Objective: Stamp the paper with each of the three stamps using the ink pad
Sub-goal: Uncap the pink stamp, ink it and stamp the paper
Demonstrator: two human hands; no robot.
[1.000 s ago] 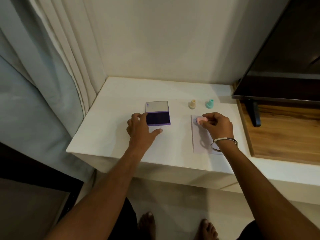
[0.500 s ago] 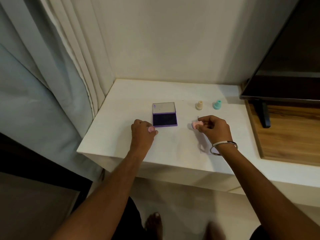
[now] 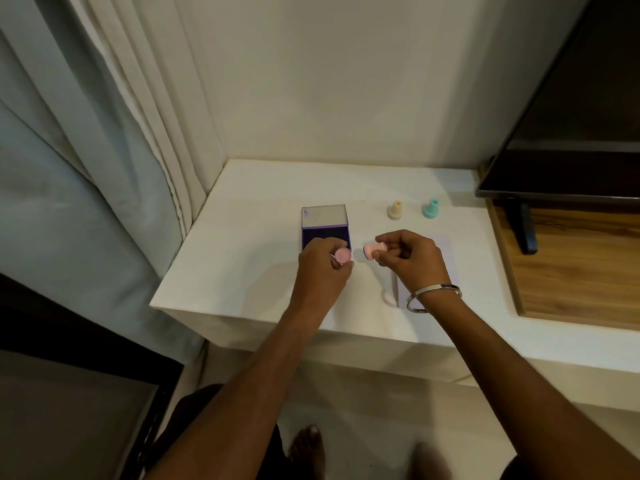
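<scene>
Pink stamp (image 3: pixel 372 251) pinched sideways in the right hand (image 3: pixel 410 259). Left hand (image 3: pixel 322 268) holds its pink cap (image 3: pixel 343 256) beside the ink pad (image 3: pixel 325 226).

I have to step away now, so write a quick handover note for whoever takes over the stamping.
Left hand holds a pink cap just in front of the open ink pad.
Right hand grips the pink stamp, lying sideways, face towards the left hand, above the table between pad and paper.
Beige stamp and teal stamp stand at the back.
Done: pad open, pink stamp uncapped.
Left: ink and press the pink stamp, then the other two. No marks visible on the paper, though the hand hides part.
</scene>
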